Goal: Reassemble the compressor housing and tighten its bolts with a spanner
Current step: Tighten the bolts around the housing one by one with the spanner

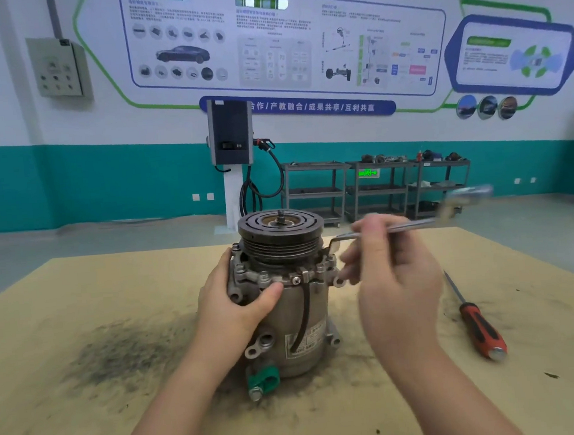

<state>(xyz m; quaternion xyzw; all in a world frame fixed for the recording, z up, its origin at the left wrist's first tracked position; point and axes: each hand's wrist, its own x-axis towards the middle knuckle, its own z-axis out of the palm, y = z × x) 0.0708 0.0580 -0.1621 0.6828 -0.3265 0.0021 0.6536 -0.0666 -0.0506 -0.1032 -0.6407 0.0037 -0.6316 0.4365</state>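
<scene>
L hand (pixel 240 301) grips compressor (pixel 285 296); R hand (pixel 391 277) grip clamped on spanner (pixel 416 225) (far end blurred).

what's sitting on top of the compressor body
A dark grooved pulley tops the compressor body, a threaded shaft end at its centre. What lies beneath the pulley is covered.

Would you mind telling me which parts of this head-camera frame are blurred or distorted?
In the head view, the spanner smears with motion blur at its far end, and the right hand is slightly soft; the compressor and left hand stay sharp; the wide-angle lens bends the wall posters.
</scene>
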